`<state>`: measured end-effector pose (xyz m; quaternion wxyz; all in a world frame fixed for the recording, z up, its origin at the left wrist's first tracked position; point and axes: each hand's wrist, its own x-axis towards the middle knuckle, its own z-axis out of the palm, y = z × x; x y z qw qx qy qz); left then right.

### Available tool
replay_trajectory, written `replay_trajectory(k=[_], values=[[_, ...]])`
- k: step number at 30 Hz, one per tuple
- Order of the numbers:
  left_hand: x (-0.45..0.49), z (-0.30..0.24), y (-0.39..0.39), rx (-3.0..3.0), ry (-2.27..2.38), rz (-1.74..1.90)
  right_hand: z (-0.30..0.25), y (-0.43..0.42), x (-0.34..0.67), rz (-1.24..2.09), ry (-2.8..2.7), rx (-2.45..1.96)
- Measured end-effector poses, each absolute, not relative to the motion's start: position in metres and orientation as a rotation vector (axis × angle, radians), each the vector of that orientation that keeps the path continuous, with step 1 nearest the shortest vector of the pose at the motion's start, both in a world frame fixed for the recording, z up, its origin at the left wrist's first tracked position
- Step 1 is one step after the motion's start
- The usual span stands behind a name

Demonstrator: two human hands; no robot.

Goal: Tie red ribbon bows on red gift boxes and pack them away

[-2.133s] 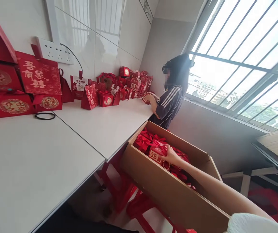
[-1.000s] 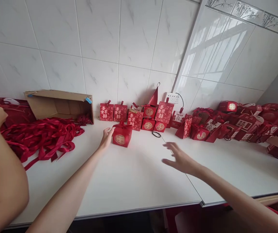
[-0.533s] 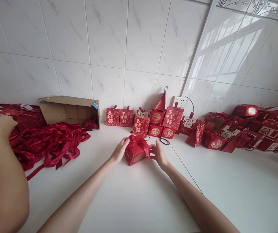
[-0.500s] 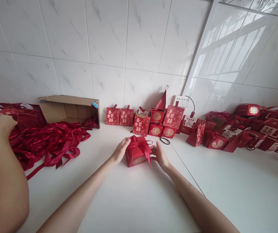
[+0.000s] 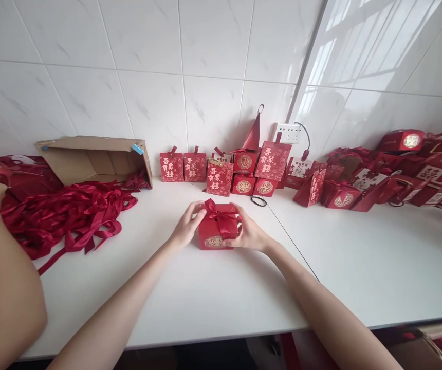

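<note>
A small red gift box (image 5: pixel 216 234) with a red ribbon bow on top stands on the white table (image 5: pixel 213 303). My left hand (image 5: pixel 185 226) is pressed to its left side, fingers curled over the top edge. On the right side my right hand (image 5: pixel 245 231) wraps the box, with fingertips at the bow. Both hands hold the box between them.
Several red gift boxes and bags (image 5: pixel 244 169) line the tiled wall, with more at the right (image 5: pixel 398 174). A pile of red ribbons (image 5: pixel 70 213) lies left, before an open cardboard box on its side (image 5: pixel 93 159). A black loop (image 5: pixel 258 201) lies behind the box. Another person's arm (image 5: pixel 1 288) is at far left.
I turned from the carton of boxes to the table. The gift box came nearer and was set upright; both hands closed on it, the right moving onto the bow.
</note>
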<state>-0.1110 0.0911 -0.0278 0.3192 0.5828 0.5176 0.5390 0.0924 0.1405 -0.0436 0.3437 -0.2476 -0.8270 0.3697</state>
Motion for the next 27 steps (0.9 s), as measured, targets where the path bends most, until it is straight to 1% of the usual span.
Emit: replay_trajectory(k=[3,7,10,13,17,20,27], values=[[-0.109,-0.023,0.088,1.644,1.622,1.493,-0.046,0.142,0.090,0.779,-2.113,-0.692],[-0.100,-0.020,0.080,1.744,1.559,1.573,-0.050,0.146,0.089,0.594,-2.072,-0.796],[-0.093,-0.020,0.075,1.802,1.521,1.447,-0.052,0.149,0.088,0.530,-2.052,-0.814],[-0.091,-0.020,0.073,1.830,1.538,1.314,-0.049,0.149,0.092,0.580,-2.102,-0.798],[-0.091,-0.020,0.074,1.770,1.552,1.325,-0.039,0.143,0.099,0.793,-2.170,-0.688],[-0.091,-0.018,0.073,1.717,1.513,1.332,-0.034,0.137,0.100,0.892,-2.071,-0.692],[-0.090,-0.018,0.073,1.693,1.526,1.228,-0.035,0.128,0.085,0.754,-1.951,-0.846]])
